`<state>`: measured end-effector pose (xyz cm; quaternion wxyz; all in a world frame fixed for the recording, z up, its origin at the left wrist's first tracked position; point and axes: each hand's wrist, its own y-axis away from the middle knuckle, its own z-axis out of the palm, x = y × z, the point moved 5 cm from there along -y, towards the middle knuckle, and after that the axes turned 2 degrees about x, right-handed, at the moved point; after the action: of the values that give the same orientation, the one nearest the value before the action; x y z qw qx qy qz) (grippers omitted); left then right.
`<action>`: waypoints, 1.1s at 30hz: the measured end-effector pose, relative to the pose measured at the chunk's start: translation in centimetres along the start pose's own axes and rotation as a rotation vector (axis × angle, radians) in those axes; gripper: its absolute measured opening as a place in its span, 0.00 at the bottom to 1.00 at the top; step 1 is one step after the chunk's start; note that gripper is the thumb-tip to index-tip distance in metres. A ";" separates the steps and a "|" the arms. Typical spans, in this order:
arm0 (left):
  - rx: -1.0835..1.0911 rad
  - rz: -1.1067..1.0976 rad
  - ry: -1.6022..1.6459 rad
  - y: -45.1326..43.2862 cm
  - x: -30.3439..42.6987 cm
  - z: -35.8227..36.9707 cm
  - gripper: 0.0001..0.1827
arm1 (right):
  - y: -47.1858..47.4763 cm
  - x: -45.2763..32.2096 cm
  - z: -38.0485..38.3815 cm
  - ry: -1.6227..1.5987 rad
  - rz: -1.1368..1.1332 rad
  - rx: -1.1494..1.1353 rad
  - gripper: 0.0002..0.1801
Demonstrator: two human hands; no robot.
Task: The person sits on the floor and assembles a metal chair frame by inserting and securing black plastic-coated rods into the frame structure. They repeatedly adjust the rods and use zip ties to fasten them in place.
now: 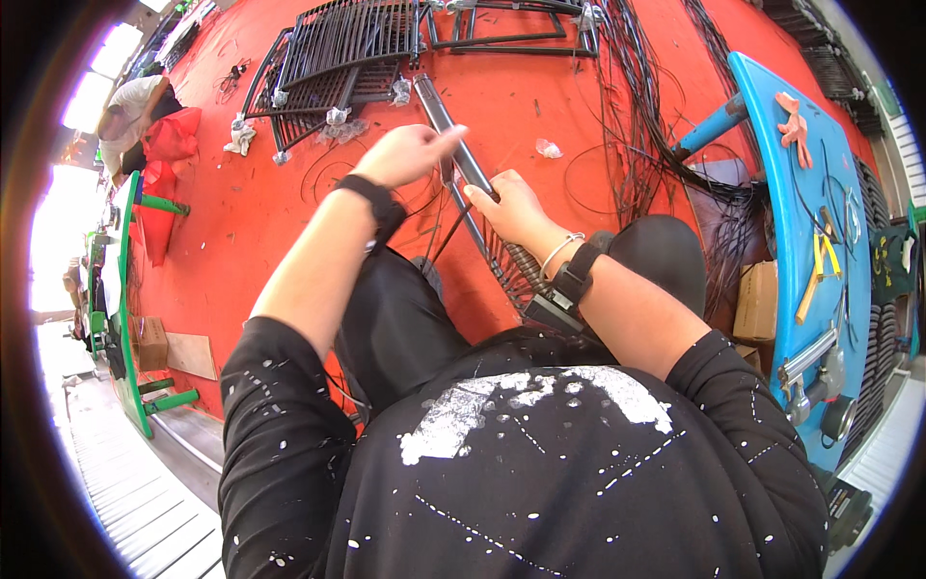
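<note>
A dark metal frame with a thick tube (474,174) and a row of thin strands or bars lies across my lap, slanting from upper left to lower right. My right hand (515,206) wraps around the near part of the tube, its thumb on top. Over the tube's far part is my left hand (412,153), thumb stretched out across it; whether the thumb touches the metal is unclear, and the other fingers are curled and partly hidden. Wristbands sit on both wrists, and a bracelet on the right one.
Dark slatted metal frames (347,43) with wrapped corners lie ahead on the red floor. Long black strands (636,145) run beside a blue table (803,210) holding a hammer (809,289), yellow-handled pliers (825,253) and a glove (793,130). A person (134,116) bends at far left, near a green-edged table (130,304).
</note>
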<state>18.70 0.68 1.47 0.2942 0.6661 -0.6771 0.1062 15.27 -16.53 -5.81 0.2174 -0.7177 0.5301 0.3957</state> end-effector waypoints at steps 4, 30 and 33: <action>0.058 -0.121 0.005 -0.5 1.6 1.7 0.31 | -0.2 0.0 -0.2 0.023 0.008 -0.013 0.29; 0.296 -0.276 1.069 17.9 -8.8 -6.8 0.15 | -0.4 0.4 -0.2 -0.102 -0.022 -0.030 0.31; 0.573 -0.156 1.480 26.4 -20.7 -13.3 0.15 | -0.3 0.7 0.0 -0.064 -0.026 0.024 0.31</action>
<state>-4.58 27.55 7.60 0.4915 0.5180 -0.2036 0.6699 15.62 -16.82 -6.37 0.2477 -0.7089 0.5182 0.4093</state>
